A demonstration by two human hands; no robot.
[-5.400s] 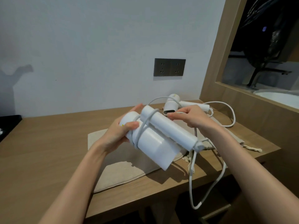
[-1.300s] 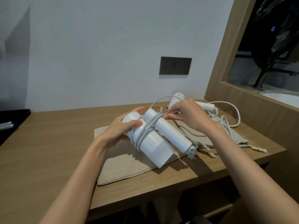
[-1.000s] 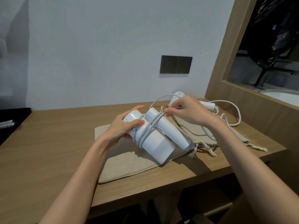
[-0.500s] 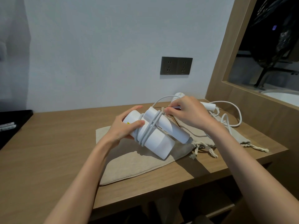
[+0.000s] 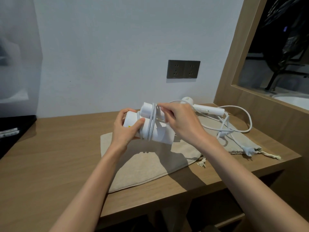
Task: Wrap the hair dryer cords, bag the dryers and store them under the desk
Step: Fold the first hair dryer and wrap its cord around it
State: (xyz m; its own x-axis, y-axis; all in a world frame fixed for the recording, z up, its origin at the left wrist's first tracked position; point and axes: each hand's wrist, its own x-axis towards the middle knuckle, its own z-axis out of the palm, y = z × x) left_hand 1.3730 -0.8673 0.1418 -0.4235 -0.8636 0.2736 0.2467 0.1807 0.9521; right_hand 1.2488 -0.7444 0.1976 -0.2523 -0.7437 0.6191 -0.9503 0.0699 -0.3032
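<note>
DESK: What's nearest the lens, and why?

OPERATOR: On the wooden surface [image 5: 50, 156] I see a beige drawstring bag [image 5: 142, 164] lying flat beneath the work. I judge it is laid ready to take the dryer once its cord is bound. Just above it, the left hand [image 5: 127, 129] grips the rear of the white hair dryer [image 5: 160, 133], fingers and thumb curled round the barrel to steady it. The right hand [image 5: 182, 124] pinches the cord [image 5: 151, 124] at the top of the coils, I judge to draw a turn snug round barrel and folded handle.

DESK: And the count?

OPERATOR: Two dryers: the one held, and a second dryer [image 5: 200, 109] lying farther right on a second bag [image 5: 240, 143]. Its loose cord [image 5: 240, 118] sprawls unwound, with one plug [image 5: 247, 150] at that bag's gathered end. Two bags, two hands. There are several turns on the held dryer, too close for me to number. Farthest back is one wall plate [image 5: 183, 69] with two sockets.
</note>
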